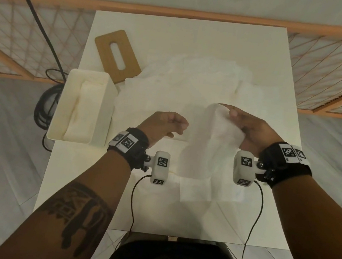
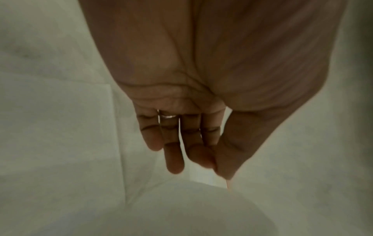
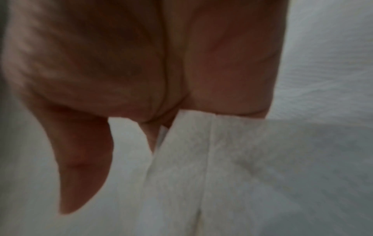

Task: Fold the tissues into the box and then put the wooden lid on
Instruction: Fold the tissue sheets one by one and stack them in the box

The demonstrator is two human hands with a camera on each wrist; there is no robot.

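At table centre, right hand (image 1: 251, 131) grips raised tissue (image 1: 211, 143); left hand (image 1: 163, 125) loosely curled, empty. Box (image 1: 59, 120) at left edge, part-filled; wooden lid (image 1: 117, 55) behind it. Advice: match edges before creasing, keep sheet flat. Right wrist view alone shows tissue's crease; head view alone shows box.

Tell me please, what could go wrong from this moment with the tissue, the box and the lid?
1. Only the right hand holds the tissue; the left hand holds nothing, so the sheet may fold crooked.
2. The box stands at the table edge; a push might tip it off.
3. Loose tissues touch the wooden lid.
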